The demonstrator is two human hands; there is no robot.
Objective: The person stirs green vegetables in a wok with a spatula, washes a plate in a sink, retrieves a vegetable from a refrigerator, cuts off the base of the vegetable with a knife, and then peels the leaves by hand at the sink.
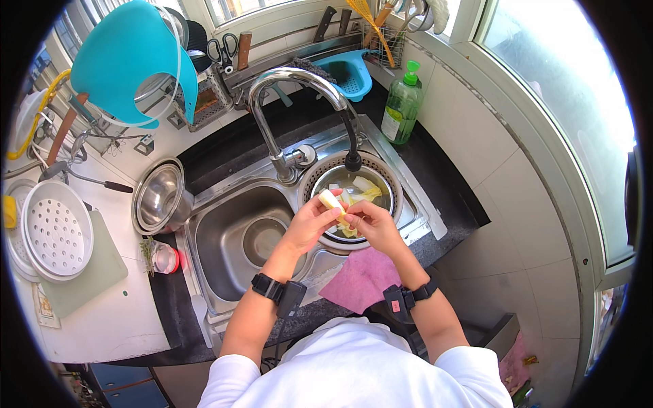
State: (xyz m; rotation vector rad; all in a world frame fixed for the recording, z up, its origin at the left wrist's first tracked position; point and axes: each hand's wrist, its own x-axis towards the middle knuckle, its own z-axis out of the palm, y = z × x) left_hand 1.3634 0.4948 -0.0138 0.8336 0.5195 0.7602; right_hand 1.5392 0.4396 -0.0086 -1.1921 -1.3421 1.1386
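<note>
My left hand (312,220) grips a pale yellow-white piece of leaf vegetable (331,201), which looks like napa cabbage. The fingers of my right hand (372,224) pinch the lower yellow end of the same piece. Both hands are over the near left part of a steel bowl (390,191), which sits inside a perforated colander (396,179) in the right sink basin. Cut cabbage leaves (368,189) lie in the bowl. Above it hangs the black spout end of the chrome faucet (353,161).
The left sink basin (219,245) is beside the hands. Stacked steel bowls (160,196) and a red-rimmed jar (166,258) stand left of it. A green soap bottle (402,109) stands behind right. A pink cloth (359,280) hangs over the front counter edge.
</note>
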